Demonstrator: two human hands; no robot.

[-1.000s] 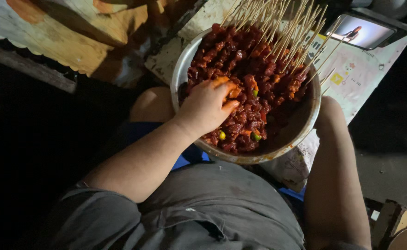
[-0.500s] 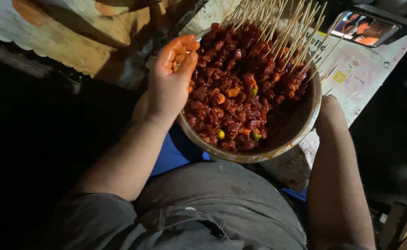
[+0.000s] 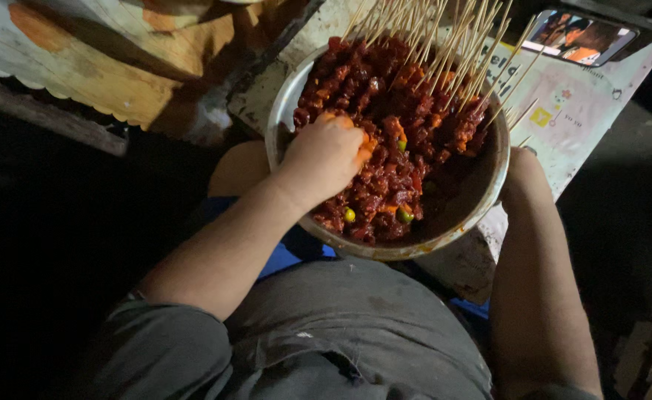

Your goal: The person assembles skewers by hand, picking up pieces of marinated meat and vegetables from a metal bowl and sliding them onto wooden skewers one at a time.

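A round metal bowl (image 3: 385, 252) rests on my lap, filled with dark red marinated meat pieces (image 3: 385, 192) dotted with orange and green bits. Several thin wooden skewers (image 3: 444, 44) stick out over its far rim. My left hand (image 3: 322, 159) is inside the bowl on the left. Its fingers are curled down into the meat and stained orange. My right hand (image 3: 522, 167) sits against the bowl's right rim from outside. Only the wrist and back of this hand show, and the fingers are hidden.
A phone (image 3: 581, 35) with a lit screen lies at the top right on a printed paper sheet (image 3: 585, 111). A worn, painted wooden board (image 3: 81, 67) lies at the upper left. The ground to the left is dark.
Half a second ago my left hand was raised open at the bowl's left rim. It has dropped back into the bowl and closed its fingers into the meat. The right arm has stayed put.
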